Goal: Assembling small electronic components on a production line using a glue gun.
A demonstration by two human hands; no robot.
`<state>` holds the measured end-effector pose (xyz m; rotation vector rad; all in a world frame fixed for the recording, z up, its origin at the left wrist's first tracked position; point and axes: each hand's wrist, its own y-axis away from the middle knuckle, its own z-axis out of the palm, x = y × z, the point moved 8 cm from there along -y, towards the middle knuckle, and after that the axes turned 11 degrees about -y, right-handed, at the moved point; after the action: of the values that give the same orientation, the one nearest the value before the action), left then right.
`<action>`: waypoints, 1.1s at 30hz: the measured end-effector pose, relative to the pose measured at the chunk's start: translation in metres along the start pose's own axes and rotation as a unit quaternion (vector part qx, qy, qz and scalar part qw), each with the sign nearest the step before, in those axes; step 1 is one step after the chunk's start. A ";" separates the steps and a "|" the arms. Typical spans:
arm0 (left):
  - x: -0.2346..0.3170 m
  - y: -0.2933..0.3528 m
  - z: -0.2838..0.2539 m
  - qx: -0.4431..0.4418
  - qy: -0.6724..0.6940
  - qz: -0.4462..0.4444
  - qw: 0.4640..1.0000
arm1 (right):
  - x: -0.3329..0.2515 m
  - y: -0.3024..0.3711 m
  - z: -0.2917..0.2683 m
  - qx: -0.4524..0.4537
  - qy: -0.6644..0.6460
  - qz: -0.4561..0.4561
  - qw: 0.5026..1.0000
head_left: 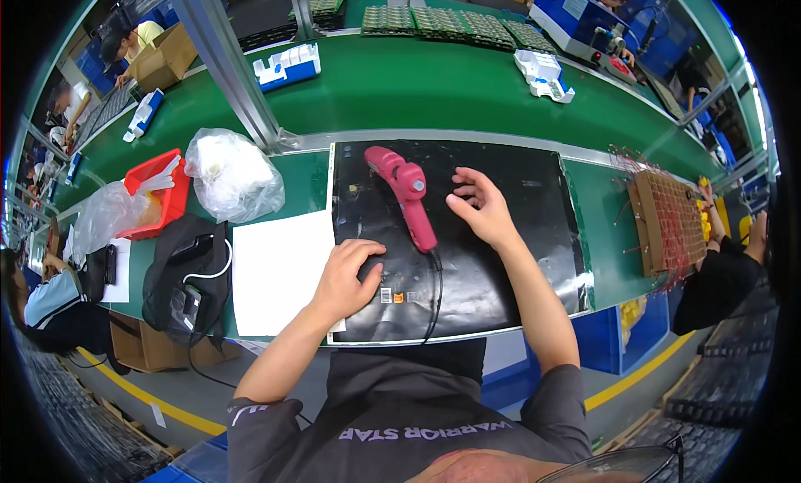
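Directly below the head camera, a pink glue gun [407, 193] is lying on a black mat [534, 233] that is covering the middle of the green tabletop [392, 91], its nozzle end pointing away from the person and its black cord [435, 291] trailing back over the mat's near edge. The right hand [480, 208] is hovering just beside the gun's handle with its grip released, fingers spread and curled, grasping nothing. The left hand [349, 274] is resting palm down at the mat's left edge, fingers loosely bent over the mat, and whether anything is lying under it cannot be told. Just left of the mat a white sheet of paper [279, 274] is lying flat, and beyond it a black bag [183, 274] with a white cable is sitting near the tabletop's edge. Farther back on the left, a crumpled clear plastic bag [234, 174] and a red tray [163, 195] are crowding that side. A slanted metal post [229, 62] is rising behind the mat's left corner. On the right, well apart from the hands, a brown board strung with red wires [667, 216] is standing. Rows of green circuit boards [450, 20] are lying at the far side.
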<state>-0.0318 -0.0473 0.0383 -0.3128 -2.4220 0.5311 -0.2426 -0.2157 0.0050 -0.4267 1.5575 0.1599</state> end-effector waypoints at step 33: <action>0.029 -0.020 -0.020 0.011 0.009 -0.059 0.998 | -0.044 0.028 0.012 -0.010 0.115 -0.122 0.986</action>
<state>-0.0434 -0.0495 0.0766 -0.1639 -2.3988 0.4988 -0.2420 -0.1786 0.0435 -0.6669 1.7155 -0.0655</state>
